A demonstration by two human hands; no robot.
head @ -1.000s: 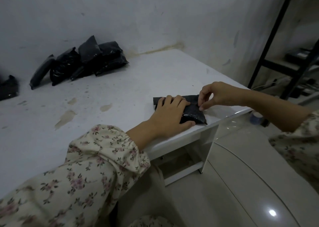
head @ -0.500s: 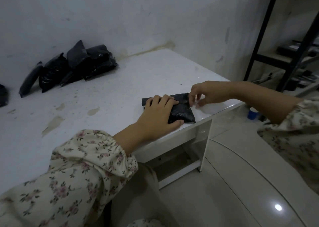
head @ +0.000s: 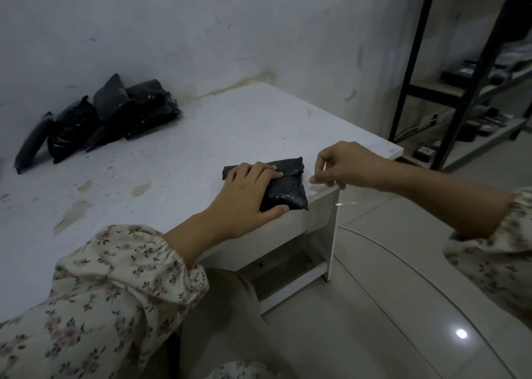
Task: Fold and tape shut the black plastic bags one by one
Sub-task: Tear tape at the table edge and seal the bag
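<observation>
Bag [head: 288,196] at table [head: 201,137] edge under left hand [head: 244,194]; right hand [head: 345,162] pinches tape [head: 313,181].

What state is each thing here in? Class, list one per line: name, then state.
folded bag: folded over, flat on the table, no tape seen on it
left hand: fingers straight, pressing the folded bag down
right hand: pinching a clear tape strip, beside the folded bag
bag pile: heaped at the table's back edge, untouched
</observation>
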